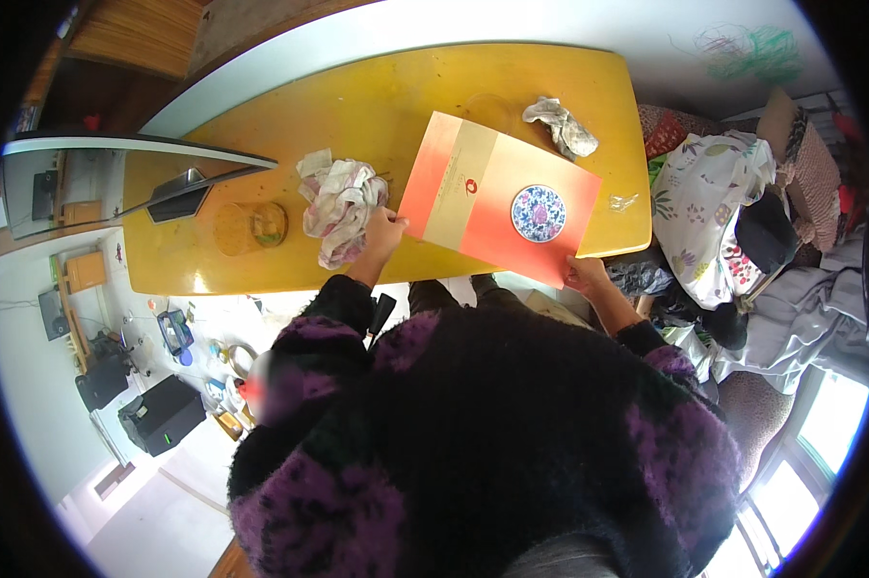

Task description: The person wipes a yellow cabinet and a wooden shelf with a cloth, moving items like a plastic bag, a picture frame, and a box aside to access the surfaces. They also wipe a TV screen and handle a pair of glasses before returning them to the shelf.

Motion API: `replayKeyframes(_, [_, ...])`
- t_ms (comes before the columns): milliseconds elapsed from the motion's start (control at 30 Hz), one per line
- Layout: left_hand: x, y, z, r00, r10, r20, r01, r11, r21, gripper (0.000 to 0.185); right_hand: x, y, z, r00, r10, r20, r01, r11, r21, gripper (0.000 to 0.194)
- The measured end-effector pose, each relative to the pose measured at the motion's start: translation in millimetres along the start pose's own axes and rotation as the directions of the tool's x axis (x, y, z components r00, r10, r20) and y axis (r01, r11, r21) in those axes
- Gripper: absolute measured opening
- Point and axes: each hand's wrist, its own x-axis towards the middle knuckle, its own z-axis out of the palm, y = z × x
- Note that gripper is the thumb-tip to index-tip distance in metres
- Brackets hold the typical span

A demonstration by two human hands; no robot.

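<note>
A large flat red-orange box or folder (pixel 499 195) with a gold band and a round blue-and-white emblem is held tilted over the yellow table (pixel 405 79). My left hand (pixel 385 233) grips its lower left corner, and my right hand (pixel 585 276) grips the lower right corner near the table's front edge. Just left of the panel, beside my left hand, lies a crumpled light cloth (pixel 340 202) with pinkish patches. Behind the panel's upper right edge is a second crumpled cloth (pixel 563 128), greyish. The panel's underside is hidden.
An amber glass cup (pixel 267 222) lies or stands left of the pinkish cloth; which, I cannot tell. Farther left is a monitor (pixel 145 166) on its stand. A small piece of clear plastic (pixel 622 202) lies near the table's right edge. Bags and bedding (pixel 716 217) are piled beyond it.
</note>
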Motion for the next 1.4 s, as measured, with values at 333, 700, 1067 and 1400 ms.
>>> replayKeyframes(333, [24.6,132.1,-80.4,0.963,0.27,0.016,-0.253,0.92,-0.299,0.042,-67.2,-139.1,-7.2,0.872,-0.487,-0.056,0.483,0.873,-0.062,0.032])
replayKeyframes(700, [24.9,146.8,-61.8,0.998,0.06,0.017,-0.039,0.813,-0.58,0.039,-99.7,-126.7,1.5,0.82,-0.567,-0.075,0.572,0.819,0.054,0.042])
replayKeyframes(1067, [23.5,176.9,-113.3,0.925,0.151,0.35,0.162,0.674,-0.721,0.043,-134.1,-149.2,-13.1,0.834,-0.55,0.036,0.527,0.815,0.24,0.03])
replayKeyframes(1400, [42.0,232.5,-130.7,0.884,0.268,0.382,0.2,0.524,-0.828,0.032,-148.6,-194.2,-28.8,0.689,-0.68,0.25,0.483,0.689,0.541,0.027])
